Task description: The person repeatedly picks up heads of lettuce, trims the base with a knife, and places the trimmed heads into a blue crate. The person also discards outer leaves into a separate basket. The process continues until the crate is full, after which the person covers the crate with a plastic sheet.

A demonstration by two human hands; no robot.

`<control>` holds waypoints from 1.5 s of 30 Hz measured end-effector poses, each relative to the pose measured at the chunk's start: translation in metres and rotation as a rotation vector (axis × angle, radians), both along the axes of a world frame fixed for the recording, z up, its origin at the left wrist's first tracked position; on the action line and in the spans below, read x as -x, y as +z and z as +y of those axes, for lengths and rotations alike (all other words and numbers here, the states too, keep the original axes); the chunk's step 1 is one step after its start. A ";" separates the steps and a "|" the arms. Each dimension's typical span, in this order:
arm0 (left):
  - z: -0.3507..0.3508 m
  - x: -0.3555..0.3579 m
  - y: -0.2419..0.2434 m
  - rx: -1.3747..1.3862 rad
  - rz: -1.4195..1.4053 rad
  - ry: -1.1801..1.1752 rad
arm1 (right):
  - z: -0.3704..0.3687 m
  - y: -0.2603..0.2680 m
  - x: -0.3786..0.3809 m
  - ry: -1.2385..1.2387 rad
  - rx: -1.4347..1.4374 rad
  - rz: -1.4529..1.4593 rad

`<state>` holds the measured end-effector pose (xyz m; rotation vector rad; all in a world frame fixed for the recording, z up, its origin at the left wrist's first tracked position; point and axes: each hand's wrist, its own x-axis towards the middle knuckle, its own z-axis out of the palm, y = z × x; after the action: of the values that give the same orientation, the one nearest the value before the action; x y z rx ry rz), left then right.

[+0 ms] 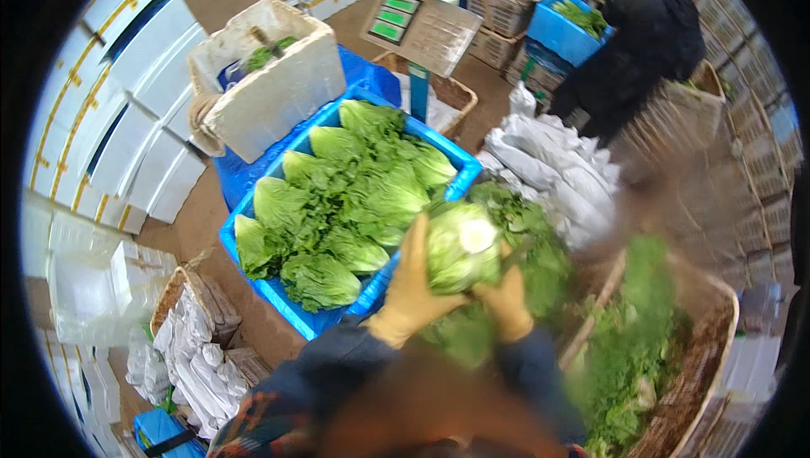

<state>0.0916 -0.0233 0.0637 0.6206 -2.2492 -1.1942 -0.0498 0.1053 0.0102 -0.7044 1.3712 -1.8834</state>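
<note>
Between my gloved hands is a head of leafy lettuce [457,255], its pale cut stem facing up. My left hand [411,290] in a tan glove grips its left side, by the near right edge of a blue-lined crate [288,309]. My right hand [509,300], gloved alike, holds it from the right and below. Rows of lettuce heads [364,195] lie in the blue-lined crate, the left row with stem ends outward. Loose green leaves [538,255] are around and beyond my right hand.
A white foam box [278,91] and a scale display [395,18] stand beyond the crate. White bags [550,167] lie at right. A large basket [728,331] holds leaves. A person in dark clothes [639,47] bends by a blue crate [563,31]. White boxes [126,110] are stacked left.
</note>
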 end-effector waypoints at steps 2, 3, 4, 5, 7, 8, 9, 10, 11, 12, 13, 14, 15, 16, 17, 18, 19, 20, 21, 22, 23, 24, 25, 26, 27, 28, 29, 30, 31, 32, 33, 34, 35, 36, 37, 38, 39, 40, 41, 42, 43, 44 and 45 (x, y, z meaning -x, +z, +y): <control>-0.037 -0.051 -0.016 0.021 -0.070 0.085 | -0.027 0.002 -0.011 0.221 -0.175 0.296; -0.061 -0.075 -0.018 0.193 -0.016 0.087 | -0.039 0.002 -0.017 0.312 -0.233 0.353; -0.086 -0.097 -0.019 0.354 -0.107 0.053 | -0.046 0.002 -0.015 0.387 -0.270 0.115; -0.111 -0.114 -0.017 0.497 -0.208 -0.001 | -0.053 0.000 -0.016 0.354 -0.274 0.001; -0.150 -0.130 -0.013 0.666 -0.461 -0.158 | -0.068 -0.009 -0.017 0.326 -0.337 -0.245; -0.164 -0.124 -0.018 0.680 -0.548 -0.240 | -0.078 -0.018 -0.019 0.362 -0.382 -0.143; -0.177 -0.115 -0.024 0.698 -0.568 -0.306 | -0.086 -0.028 -0.020 0.368 -0.419 -0.073; -0.186 -0.101 -0.037 0.741 -0.594 -0.370 | -0.099 -0.042 -0.027 0.372 -0.460 0.008; -0.196 -0.087 -0.053 0.782 -0.587 -0.442 | -0.114 -0.057 -0.034 0.327 -0.522 0.124; -0.202 -0.077 -0.072 0.824 -0.615 -0.469 | -0.125 -0.070 -0.041 0.242 -0.630 -0.002; -0.207 -0.068 -0.094 0.869 -0.592 -0.473 | -0.129 -0.079 -0.040 0.189 -0.608 0.128; -0.217 -0.068 -0.116 0.887 -0.549 -0.475 | -0.133 -0.087 -0.040 0.165 -0.654 0.201; -0.223 -0.069 -0.138 0.926 -0.537 -0.472 | -0.140 -0.093 -0.043 0.122 -0.779 0.244; -0.224 -0.072 -0.158 0.975 -0.494 -0.447 | -0.143 -0.095 -0.043 0.186 -0.869 0.371; -0.225 -0.076 -0.176 1.023 -0.441 -0.414 | -0.146 -0.095 -0.044 0.177 -0.864 0.505; -0.229 -0.076 -0.191 1.061 -0.510 -0.484 | -0.148 -0.093 -0.045 0.194 -0.850 0.693; -0.231 -0.080 -0.200 0.902 -0.566 -0.477 | -0.150 -0.090 -0.046 0.202 -0.858 0.877; -0.228 -0.082 -0.204 0.784 -0.540 -0.496 | -0.152 -0.088 -0.049 0.199 -0.868 0.853; -0.229 -0.084 -0.202 0.755 -0.437 -0.486 | -0.153 -0.086 -0.049 0.265 -0.989 0.707; -0.223 -0.083 -0.196 0.733 -0.504 -0.480 | -0.150 -0.084 -0.050 0.205 -0.914 0.696; -0.221 -0.081 -0.184 0.854 -0.361 -0.459 | -0.144 -0.083 -0.047 0.230 -0.844 0.642; -0.213 -0.090 -0.161 0.649 -0.665 -0.486 | -0.132 -0.080 -0.046 0.168 -0.623 0.566; -0.205 -0.095 -0.140 0.631 -0.832 -0.461 | -0.114 -0.077 -0.043 0.153 -0.560 0.537; -0.200 -0.093 -0.115 0.646 -0.803 -0.523 | -0.084 -0.071 -0.030 0.077 -0.578 0.526; -0.194 -0.097 -0.093 0.597 -0.883 -0.511 | -0.054 -0.065 -0.021 0.001 -0.562 0.565; -0.193 -0.091 -0.070 0.589 -0.969 -0.529 | -0.016 -0.055 -0.004 -0.103 -0.580 0.503; -0.190 -0.086 -0.051 0.631 -0.988 -0.504 | 0.026 -0.044 0.013 -0.215 -0.529 0.503; -0.187 -0.076 -0.034 0.557 -0.956 -0.438 | 0.067 -0.034 0.037 -0.307 -0.678 0.525; -0.182 -0.063 -0.023 0.512 -0.855 -0.374 | 0.111 -0.021 0.063 -0.423 -0.746 0.607; -0.170 -0.045 -0.017 0.485 -0.636 -0.254 | 0.160 -0.007 0.089 -0.529 -0.778 0.590; -0.158 -0.025 -0.014 0.448 -0.408 -0.142 | 0.200 0.005 0.112 -0.671 -0.839 0.563; -0.138 -0.002 -0.015 0.575 -0.294 -0.062 | 0.241 0.016 0.143 -0.786 -0.988 0.837; -0.114 0.020 -0.019 0.480 -0.244 0.021 | 0.276 0.024 0.174 -0.896 -1.125 0.835; -0.085 0.040 -0.025 0.318 -0.187 -0.047 | 0.313 0.032 0.205 -0.931 -1.089 0.755; -0.053 0.059 -0.033 0.161 -0.133 -0.113 | 0.341 0.034 0.244 -0.913 -1.433 0.915; -0.018 0.075 -0.041 0.173 -0.164 -0.280 | 0.368 0.033 0.275 -0.834 -1.514 0.956; 0.018 0.086 -0.049 0.184 -0.203 -0.445 | 0.390 0.027 0.305 -0.730 -1.547 1.001; 0.054 0.094 -0.058 0.136 -0.242 -0.609 | 0.404 0.017 0.332 -0.618 -1.588 1.039; 0.088 0.100 -0.066 0.081 -0.283 -0.771 | 0.415 0.006 0.357 -0.446 -1.645 1.019; 0.120 0.099 -0.073 -0.058 -0.358 -0.853 | 0.416 -0.010 0.375 -0.385 -1.624 0.898; 0.148 0.097 -0.079 -0.204 -0.428 -0.933 | 0.417 -0.021 0.385 -0.337 -1.620 0.772; 0.169 0.094 -0.085 -0.246 -0.452 -1.004 | 0.421 -0.027 0.389 -0.329 -1.582 0.719; 0.185 0.091 -0.090 -0.290 -0.471 -1.075 | 0.418 -0.030 0.385 -0.412 -1.577 0.731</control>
<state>0.0003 0.1613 -0.0259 -0.3623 -2.9351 -2.0474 -0.4353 0.5238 -0.0197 -0.2009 2.9176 -0.1984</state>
